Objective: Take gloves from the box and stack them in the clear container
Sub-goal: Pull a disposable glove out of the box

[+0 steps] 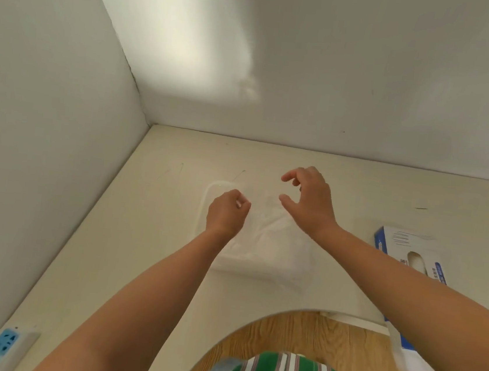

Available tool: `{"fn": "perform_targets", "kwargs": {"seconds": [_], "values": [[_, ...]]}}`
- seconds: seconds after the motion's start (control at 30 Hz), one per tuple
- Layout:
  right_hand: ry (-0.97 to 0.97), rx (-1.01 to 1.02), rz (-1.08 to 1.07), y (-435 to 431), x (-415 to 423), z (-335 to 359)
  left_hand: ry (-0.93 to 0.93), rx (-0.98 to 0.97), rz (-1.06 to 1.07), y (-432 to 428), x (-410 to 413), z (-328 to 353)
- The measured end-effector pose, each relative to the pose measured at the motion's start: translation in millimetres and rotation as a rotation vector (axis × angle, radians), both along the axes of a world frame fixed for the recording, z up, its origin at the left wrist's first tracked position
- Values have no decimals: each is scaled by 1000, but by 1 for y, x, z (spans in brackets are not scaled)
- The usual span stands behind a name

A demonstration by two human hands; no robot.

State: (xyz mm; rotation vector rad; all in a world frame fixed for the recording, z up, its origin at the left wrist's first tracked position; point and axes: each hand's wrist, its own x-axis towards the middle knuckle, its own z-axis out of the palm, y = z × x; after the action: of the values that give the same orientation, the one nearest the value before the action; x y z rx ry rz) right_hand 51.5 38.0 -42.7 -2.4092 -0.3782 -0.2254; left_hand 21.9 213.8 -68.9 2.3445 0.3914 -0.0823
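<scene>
1. So, gloves (264,239): thin see-thru stack, lying in the clear container (211,187) mid counter (146,235).
2. My left hand (227,214) is over the container's left part, fingers curled tight, pinching a bit of glove film.
3. My right hand (308,201) hovers above the stack's far side, thumb & fingers apart, holding nothing.
4. Box (398,242) lies to the right, partly behind my right forearm.
5. Power strip (2,347) at near left, by the wall.

Soft daylight brightens the back wall (216,45); wide-angle bending at edges, slight overall blur.
</scene>
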Motion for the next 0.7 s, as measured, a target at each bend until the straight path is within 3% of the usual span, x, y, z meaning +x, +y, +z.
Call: {"fn": "perform_targets", "kwargs": {"seconds": [0.03,0.1,0.2,0.27,0.4,0.53,0.6,0.7], "values": [[-13,-7,76,4,-3,-1,-2,64,0,0,-1,-2],[153,-70,238,12,-9,-6,8,155,-1,-1,-1,-6],[469,-360,351,19,-13,-26,45,266,-8,-2,-1,-12],[566,-480,366,23,-15,-40,97,331,-34,0,-2,-15],[584,-614,397,34,-13,-61,137,386,-70,3,-5,-18],[570,-647,422,42,-9,-72,-139,534,-186,-3,-6,-20],[565,-644,427,44,-9,-75,-190,524,-286,-7,-4,-19],[576,-632,430,44,-10,-74,163,414,-390,-12,2,-22]]}}
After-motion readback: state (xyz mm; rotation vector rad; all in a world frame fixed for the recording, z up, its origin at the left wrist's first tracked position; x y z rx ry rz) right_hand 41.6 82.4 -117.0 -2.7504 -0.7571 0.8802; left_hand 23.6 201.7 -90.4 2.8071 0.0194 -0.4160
